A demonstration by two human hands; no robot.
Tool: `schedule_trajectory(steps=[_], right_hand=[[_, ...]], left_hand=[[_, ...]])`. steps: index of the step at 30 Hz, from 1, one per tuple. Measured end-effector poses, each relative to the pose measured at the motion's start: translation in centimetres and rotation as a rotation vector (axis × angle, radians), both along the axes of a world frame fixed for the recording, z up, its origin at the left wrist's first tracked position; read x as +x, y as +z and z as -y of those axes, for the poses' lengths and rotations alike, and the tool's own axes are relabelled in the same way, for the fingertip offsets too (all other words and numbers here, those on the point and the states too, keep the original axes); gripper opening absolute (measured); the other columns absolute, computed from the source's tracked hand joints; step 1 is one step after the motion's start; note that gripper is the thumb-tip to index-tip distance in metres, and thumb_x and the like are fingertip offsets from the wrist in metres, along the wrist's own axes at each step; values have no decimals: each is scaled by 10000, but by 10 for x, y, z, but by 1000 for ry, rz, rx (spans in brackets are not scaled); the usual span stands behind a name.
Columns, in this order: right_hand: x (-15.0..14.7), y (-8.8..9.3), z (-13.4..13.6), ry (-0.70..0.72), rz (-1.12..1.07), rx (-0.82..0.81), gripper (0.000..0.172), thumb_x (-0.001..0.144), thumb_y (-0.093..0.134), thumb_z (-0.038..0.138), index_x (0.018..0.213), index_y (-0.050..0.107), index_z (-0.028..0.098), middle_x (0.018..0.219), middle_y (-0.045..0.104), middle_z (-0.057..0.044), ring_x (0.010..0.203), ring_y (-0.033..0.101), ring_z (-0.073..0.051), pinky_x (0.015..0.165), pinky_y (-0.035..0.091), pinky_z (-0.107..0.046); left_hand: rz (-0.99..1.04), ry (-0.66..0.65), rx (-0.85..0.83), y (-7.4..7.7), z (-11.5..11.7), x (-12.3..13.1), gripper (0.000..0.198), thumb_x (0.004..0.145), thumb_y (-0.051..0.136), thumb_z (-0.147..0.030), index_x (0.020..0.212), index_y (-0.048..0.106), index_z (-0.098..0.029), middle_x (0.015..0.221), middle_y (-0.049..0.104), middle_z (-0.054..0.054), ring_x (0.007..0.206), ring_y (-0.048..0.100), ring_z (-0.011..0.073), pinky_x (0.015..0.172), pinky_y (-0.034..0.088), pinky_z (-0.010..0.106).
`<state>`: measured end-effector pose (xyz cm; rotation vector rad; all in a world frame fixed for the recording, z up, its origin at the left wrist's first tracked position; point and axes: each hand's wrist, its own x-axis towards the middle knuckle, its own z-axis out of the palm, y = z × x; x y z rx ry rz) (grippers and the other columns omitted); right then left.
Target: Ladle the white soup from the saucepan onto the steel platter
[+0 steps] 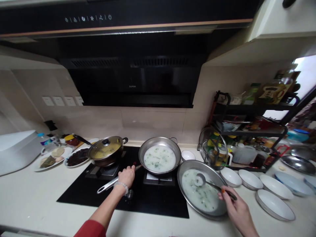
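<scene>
My left hand is closed around the long metal handle of a wok on the right burner. White, milky soup with bits of green fills its bottom. In my right hand is a ladle, its bowl dipping into a wide metal basin. The basin holds the same kind of white soup with greens and stands on the counter at the stove's right edge. A small white bowl sits behind it, beside the wok.
A lidded pan with yellowish contents stands on the left burner. Plates of food lie to its left. Several white bowls line the right counter, before a black rack of bottles. A range hood hangs low above.
</scene>
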<state>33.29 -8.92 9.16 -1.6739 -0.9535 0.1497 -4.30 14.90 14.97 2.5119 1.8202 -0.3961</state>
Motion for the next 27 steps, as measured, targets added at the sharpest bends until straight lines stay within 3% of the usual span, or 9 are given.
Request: schedule_trajectory(steps=[3,5,8,12,15,20,27], right_hand=[[-6,0,2,128,272,47,190,758,571,363,848,660,221,778,688,-64,677,681,-195,613,556,-278],[-10,4,0,140,351,91,168,766,572,334,854,664,226,778,679,-63,717,677,-196,648,554,-282],[-12,13,-6,52,221,153,202,773,574,365,884,645,213,766,686,-66,672,677,-197,657,561,-307],[-18,32,-27,-102,-180,221,304,761,583,460,913,587,197,661,699,-62,646,695,-232,678,570,-364],[-28,47,-48,-92,-335,257,334,726,617,474,906,575,197,644,701,-55,634,694,-241,690,567,-392],[-57,56,-86,50,-296,203,284,735,596,458,878,580,213,713,715,-64,639,694,-229,690,562,-366],[-76,37,-129,204,-131,153,249,782,532,437,857,592,208,717,703,-54,651,683,-220,674,546,-352]], left_hand=[[-2,-3,7,-1,0,0,424,843,397,-73,1250,445,-182,1151,567,165,1037,598,283,809,464,425],[1,-4,12,-2,0,-1,431,838,389,-66,1251,447,-176,1149,566,168,1032,600,284,801,465,427],[12,2,23,-4,-1,-1,430,842,371,-59,1249,458,-170,1146,569,173,1025,602,284,802,465,441],[24,11,27,-6,-2,-1,434,854,336,-50,1252,462,-168,1138,575,169,1016,606,281,802,467,445],[23,7,25,-8,-3,-1,440,850,339,-48,1260,456,-159,1134,575,172,1023,602,289,804,466,450],[11,-8,34,-12,-5,-3,442,836,352,-49,1254,452,-157,1135,573,176,1017,601,286,794,470,441],[14,-19,51,-18,-9,-4,409,846,333,-68,1222,466,-159,1111,582,177,992,603,269,781,472,440]])
